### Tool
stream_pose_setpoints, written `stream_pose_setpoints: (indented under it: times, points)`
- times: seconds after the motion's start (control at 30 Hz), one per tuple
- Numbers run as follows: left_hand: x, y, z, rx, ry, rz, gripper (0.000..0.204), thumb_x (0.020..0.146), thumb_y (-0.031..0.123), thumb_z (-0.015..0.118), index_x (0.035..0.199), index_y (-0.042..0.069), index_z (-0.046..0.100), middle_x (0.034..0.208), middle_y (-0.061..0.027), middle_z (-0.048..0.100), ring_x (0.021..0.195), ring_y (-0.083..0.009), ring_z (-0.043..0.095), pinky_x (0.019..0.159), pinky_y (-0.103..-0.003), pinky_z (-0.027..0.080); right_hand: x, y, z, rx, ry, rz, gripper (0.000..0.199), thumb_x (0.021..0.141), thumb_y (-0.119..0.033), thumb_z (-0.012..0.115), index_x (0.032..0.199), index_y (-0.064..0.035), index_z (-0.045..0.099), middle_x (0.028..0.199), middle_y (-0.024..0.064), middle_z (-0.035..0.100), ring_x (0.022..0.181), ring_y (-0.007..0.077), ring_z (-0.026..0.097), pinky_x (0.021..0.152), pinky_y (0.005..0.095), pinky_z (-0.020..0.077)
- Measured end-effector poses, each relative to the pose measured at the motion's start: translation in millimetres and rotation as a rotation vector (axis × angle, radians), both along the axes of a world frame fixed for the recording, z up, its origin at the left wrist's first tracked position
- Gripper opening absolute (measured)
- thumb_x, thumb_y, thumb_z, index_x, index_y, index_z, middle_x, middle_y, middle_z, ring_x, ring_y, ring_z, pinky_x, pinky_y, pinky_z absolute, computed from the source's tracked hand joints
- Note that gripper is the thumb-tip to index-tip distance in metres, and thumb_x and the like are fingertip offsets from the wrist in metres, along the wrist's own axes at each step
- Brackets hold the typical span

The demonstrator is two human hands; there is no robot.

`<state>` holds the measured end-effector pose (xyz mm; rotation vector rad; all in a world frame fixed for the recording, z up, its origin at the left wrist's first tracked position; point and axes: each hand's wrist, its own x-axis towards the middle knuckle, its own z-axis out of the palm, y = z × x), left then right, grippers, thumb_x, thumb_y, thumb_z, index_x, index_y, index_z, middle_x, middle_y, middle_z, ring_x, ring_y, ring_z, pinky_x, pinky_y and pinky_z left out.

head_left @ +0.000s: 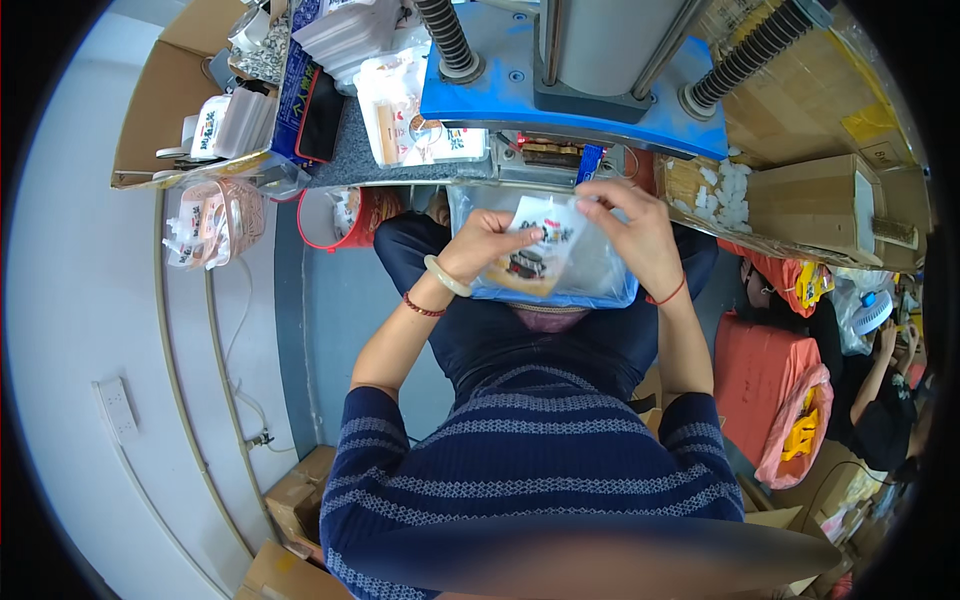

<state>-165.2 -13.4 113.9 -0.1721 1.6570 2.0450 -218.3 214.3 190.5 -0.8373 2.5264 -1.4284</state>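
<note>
My left hand (488, 238) grips a white and clear printed packet (530, 262) by its left side, thumb on top. At the packet's upper right corner, the thumb and fingers of my right hand (640, 232) are pinched together; what lies between them is too small to make out. Both hands are over a clear plastic-lined tray (608, 280) with a blue edge, which rests on my lap. Just beyond my right fingers a small blue strip (590, 163) sticks out from the machine's base.
A press with a blue plate (480, 95) and sprung columns stands ahead. Beside it on the bench are printed packets (395, 130) and a black phone-like slab (320, 115). A red bucket (318, 222) stands left, an open carton (815, 205) right. Another person (880, 400) works at far right.
</note>
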Motion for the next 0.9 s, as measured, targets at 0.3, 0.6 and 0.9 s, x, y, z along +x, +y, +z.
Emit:
stream_pose_setpoints:
  times: [0.3, 0.6, 0.9]
  points:
    - [-5.8, 18.4, 15.6, 0.212, -0.063, 0.255, 0.017, 0.091, 0.015, 0.069, 0.099, 0.0, 0.071, 0.09, -0.0026, 0.07, 0.079, -0.0052, 0.061, 0.071, -0.022, 0.049, 22.3, -15.9, -28.0, -0.249, -0.146, -0.018, 0.019, 0.081, -0.005, 0.073, 0.099, -0.0031, 0.07, 0.094, 0.0062, 0.068, 0.086, 0.015, 0.063, 0.076, 0.0273, 0.0493]
    - [3.2, 14.3, 17.1, 0.094, 0.022, 0.257, 0.016, 0.088, 0.01, 0.071, 0.101, 0.001, 0.072, 0.089, -0.0024, 0.071, 0.079, -0.0057, 0.063, 0.071, -0.021, 0.051, 32.1, -11.8, -28.1, -0.255, -0.024, -0.207, 0.017, 0.082, -0.004, 0.072, 0.099, -0.0025, 0.07, 0.095, 0.0083, 0.069, 0.088, 0.018, 0.064, 0.079, 0.0284, 0.0498]
    - [2.4, 11.9, 20.8, -0.095, 0.208, 0.124, 0.018, 0.089, 0.013, 0.071, 0.1, -0.001, 0.073, 0.083, 0.0008, 0.069, 0.073, -0.0016, 0.056, 0.066, -0.018, 0.047, -4.9, 1.2, -1.8, -0.146, 0.106, -0.103, 0.017, 0.084, -0.008, 0.07, 0.1, -0.0029, 0.069, 0.097, 0.0096, 0.068, 0.089, 0.0196, 0.064, 0.08, 0.03, 0.0496]
